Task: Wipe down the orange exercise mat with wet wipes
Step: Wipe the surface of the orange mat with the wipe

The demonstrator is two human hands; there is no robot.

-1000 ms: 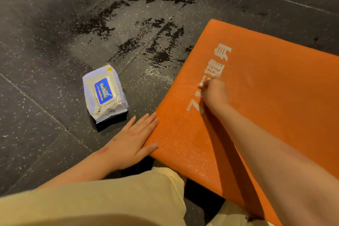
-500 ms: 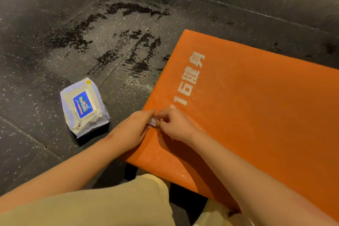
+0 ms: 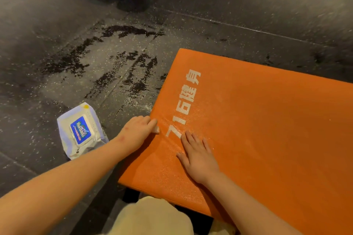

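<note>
Wipe [image 3: 157, 129], or the small white corner of it that shows, sits pinched under the curled fingers of the left hand [image 3: 140, 131], right on the near left edge of the orange mat [image 3: 267, 129]. Just beside it the right hand [image 3: 198, 156] lies flat on the mat, fingers straight and spread, holding nothing, its fingertips close to the white lettering [image 3: 184, 105].

From where I stand the wiping looks barely under way along this edge. To do it well, I'd keep that flat palm bearing down so the mat doesn't creep on the floor [image 3: 47, 82]. I'd also open the wipe out under the fingers rather than dragging a wad, and run overlapping strokes from the edge across toward the far side.

The mat lies on the dark floor, slanting away to the right. The pack of wet wipes [image 3: 82, 131] rests on the floor just left of the left wrist, handy for a fresh sheet. Beyond it the floor shows wet patches [image 3: 122, 66].
</note>
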